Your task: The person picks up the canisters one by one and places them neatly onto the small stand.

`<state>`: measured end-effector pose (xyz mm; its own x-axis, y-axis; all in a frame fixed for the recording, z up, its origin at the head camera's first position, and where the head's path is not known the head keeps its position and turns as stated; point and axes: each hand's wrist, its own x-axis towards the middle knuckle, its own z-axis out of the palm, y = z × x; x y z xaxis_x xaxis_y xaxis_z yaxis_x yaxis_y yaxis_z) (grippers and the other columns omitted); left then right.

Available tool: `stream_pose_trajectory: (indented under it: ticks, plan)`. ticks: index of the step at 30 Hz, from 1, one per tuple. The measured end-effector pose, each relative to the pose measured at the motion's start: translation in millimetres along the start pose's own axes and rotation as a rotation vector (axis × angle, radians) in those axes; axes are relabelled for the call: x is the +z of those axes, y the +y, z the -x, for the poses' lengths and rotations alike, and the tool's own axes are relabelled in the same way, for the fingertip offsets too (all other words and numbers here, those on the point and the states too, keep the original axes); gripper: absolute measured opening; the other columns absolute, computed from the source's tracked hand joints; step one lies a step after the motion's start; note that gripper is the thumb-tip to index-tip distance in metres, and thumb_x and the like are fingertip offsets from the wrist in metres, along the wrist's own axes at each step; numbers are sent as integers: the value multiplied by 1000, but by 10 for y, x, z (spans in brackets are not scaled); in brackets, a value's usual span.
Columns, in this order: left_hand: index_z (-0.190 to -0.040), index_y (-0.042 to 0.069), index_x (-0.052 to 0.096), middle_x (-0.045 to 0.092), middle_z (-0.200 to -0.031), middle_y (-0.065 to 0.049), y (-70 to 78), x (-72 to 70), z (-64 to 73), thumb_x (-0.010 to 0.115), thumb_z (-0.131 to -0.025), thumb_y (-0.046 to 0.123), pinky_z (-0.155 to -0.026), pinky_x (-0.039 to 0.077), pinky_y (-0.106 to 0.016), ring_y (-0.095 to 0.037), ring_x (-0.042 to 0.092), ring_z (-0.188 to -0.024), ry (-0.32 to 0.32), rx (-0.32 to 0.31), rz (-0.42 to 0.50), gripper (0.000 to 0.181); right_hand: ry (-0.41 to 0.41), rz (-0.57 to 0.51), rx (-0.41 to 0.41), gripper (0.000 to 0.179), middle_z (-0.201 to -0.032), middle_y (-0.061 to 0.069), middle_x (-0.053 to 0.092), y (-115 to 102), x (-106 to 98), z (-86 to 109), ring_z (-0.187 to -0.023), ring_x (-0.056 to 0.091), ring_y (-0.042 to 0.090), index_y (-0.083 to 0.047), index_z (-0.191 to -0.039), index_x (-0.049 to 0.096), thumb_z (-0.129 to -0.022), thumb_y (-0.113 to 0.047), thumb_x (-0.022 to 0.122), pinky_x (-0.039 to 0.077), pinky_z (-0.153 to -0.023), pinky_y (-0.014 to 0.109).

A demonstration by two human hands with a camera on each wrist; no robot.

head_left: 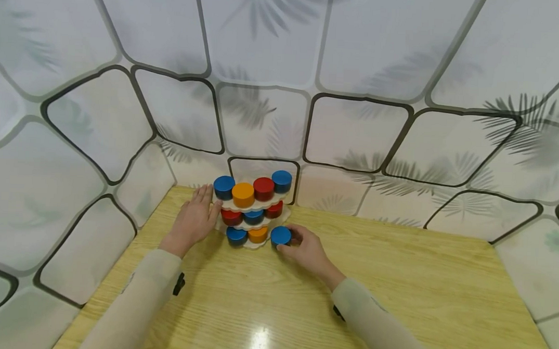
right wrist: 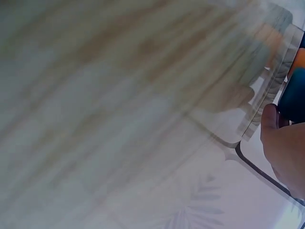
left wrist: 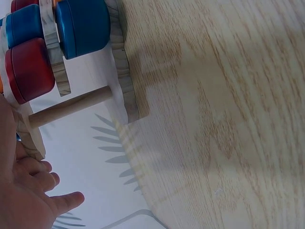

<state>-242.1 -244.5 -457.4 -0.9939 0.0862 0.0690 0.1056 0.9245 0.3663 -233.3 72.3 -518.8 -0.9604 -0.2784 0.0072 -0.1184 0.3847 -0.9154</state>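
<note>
A three-tier wooden stand (head_left: 252, 245) with wavy edges carries round blue, red and orange tins. Along its left side lies my left hand (head_left: 193, 217), fingers extended against the top tier's edge; in the left wrist view that hand (left wrist: 28, 200) is beside a wooden post (left wrist: 71, 106). My right hand (head_left: 310, 251) pinches a blue tin (head_left: 281, 236) at the right end of the bottom tier. The right wrist view shows part of this blue tin (right wrist: 294, 95) at the fingers. Whether it touches the tier cannot be told.
The stand is on a wood-grain table (head_left: 396, 294), close to a back wall (head_left: 335, 190) covered in a stone-and-leaf pattern. A side wall (head_left: 89, 249) rises at the left. On the top tier sit an orange tin (head_left: 243, 195) and a red tin (head_left: 264, 189).
</note>
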Motion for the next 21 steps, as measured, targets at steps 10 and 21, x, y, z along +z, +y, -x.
stream_pose_trajectory:
  ticks: [10,21]
  plan:
    - [-166,-7,15,16,-173,-31,6,3,0,26,-116,43,-125,24,-70,-51,16,-160,1,-7,-2,71,24,17,-6,56,-131,12,71,-9,62,-98,-115,68,26,-4,-142,63,-91,-16,83,58,-104,44]
    - [-166,-7,15,14,-173,-30,10,1,0,26,-116,42,-125,23,-71,-51,16,-160,-1,-7,1,71,53,-18,7,53,-132,13,71,-16,124,-196,-118,68,28,-4,-139,64,-91,-14,83,58,-105,44]
